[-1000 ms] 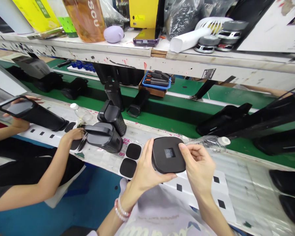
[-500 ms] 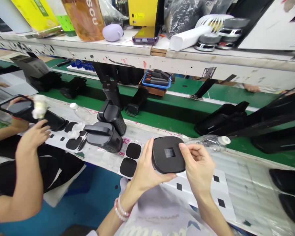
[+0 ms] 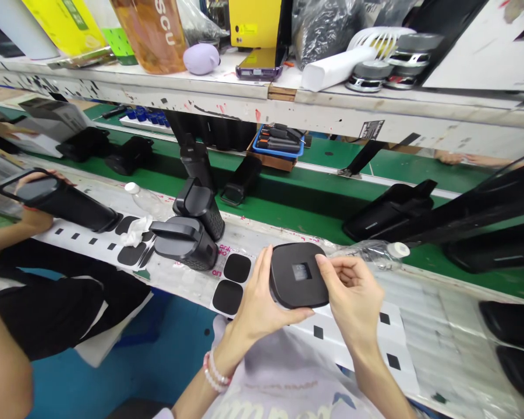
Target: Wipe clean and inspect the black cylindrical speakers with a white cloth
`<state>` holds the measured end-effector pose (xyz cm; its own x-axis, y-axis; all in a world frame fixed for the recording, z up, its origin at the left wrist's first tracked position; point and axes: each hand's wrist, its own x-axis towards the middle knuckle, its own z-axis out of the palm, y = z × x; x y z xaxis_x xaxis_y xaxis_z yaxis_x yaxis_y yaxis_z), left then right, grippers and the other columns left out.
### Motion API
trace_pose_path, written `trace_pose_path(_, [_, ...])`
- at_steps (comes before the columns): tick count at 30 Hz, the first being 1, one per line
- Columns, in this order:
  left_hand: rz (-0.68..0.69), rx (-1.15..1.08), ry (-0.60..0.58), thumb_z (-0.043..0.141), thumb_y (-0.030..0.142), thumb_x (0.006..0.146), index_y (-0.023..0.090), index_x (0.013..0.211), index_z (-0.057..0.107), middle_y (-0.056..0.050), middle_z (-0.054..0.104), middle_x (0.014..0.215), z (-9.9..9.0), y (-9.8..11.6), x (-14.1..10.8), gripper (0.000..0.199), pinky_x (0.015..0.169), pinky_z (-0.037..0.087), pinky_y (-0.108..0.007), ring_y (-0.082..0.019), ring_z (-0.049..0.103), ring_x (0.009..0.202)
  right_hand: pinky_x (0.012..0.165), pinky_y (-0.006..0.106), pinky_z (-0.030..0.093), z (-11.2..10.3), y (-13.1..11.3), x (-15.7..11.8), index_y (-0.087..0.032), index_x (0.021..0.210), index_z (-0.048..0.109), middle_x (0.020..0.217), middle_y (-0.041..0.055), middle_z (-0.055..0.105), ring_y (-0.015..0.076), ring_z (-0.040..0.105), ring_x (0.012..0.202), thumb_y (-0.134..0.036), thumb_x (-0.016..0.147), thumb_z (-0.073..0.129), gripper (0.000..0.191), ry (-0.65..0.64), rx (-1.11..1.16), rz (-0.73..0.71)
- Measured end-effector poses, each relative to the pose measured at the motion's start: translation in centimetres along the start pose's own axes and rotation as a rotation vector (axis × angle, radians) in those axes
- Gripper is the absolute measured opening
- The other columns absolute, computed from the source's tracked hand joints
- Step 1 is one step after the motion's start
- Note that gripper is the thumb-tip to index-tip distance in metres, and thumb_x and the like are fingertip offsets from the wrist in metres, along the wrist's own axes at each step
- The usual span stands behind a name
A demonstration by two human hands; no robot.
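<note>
Both hands are on one black rounded-square part, held up just over the near edge of the counter. The left hand comes up from below with the wrist bent back, palm cupped on the part's left side, fingers stretched up along that edge and the thumb hooked under the bottom rim. There's a beaded bracelet on that wrist. The right hand comes in from the lower right, forearm angled up, fingers curled, with the thumb pressed flat on the part's top face right next to the little grey window in the middle. So both sets of fingers are closed on the part, pinching it between them.

Just left of the left fingers there's a white sheet carrying black rounded pads, and further left two dark speaker-like housings sit on the counter. Right behind the right fingers lies a clear plastic bottle on its side. Under the right wrist is a sheet with small black squares.

Far left, another person's hand is behind a long black housing, with a crumpled white cloth lying close to it. Beyond everything runs a green belt with more black parts.
</note>
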<state>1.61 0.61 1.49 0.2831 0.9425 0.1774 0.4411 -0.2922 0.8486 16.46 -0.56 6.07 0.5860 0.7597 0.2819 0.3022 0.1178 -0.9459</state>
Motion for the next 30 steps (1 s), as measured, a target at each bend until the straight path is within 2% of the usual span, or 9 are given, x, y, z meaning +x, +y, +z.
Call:
trace_pose_path(9, [-0.009, -0.015, -0.006, 0.085, 0.048, 0.055, 0.017, 0.149, 0.013, -0.022, 0.025, 0.155, -0.1, 0.2, 0.0, 0.123, 0.114, 0.033, -0.052, -0.035, 0.023, 0.145, 0.05, 0.022, 0.045, -0.2, 0.6, -0.1, -0.02, 0.076, 0.06, 0.063, -0.002, 0.061, 0.0101, 0.053, 0.053, -0.041, 0.081, 0.07, 0.023, -0.035, -0.159, -0.061])
trace_pose_path(20, [-0.004, 0.015, 0.0, 0.085, 0.05, 0.054, 0.019, 0.148, 0.013, -0.021, 0.026, 0.155, 0.0, -0.1, 0.3, 0.123, 0.113, 0.035, -0.051, -0.035, 0.025, 0.144, 0.05, 0.023, 0.045, 0.0, 0.8, -0.1, -0.02, 0.077, 0.059, 0.065, -0.0019, 0.061, 0.0104, 0.053, 0.053, -0.04, 0.082, 0.069, 0.023, -0.025, -0.144, -0.098])
trace_pose_path(30, [0.009, 0.003, 0.005, 0.085, 0.045, 0.056, 0.021, 0.149, 0.013, -0.021, 0.027, 0.153, -0.1, 0.0, 0.2, 0.12, 0.112, 0.036, -0.053, -0.036, 0.028, 0.143, 0.051, 0.024, 0.044, -0.1, 1.1, -0.1, -0.02, 0.079, 0.058, 0.064, -0.0018, 0.062, 0.0111, 0.055, 0.054, -0.04, 0.084, 0.067, 0.023, -0.03, -0.25, -0.143])
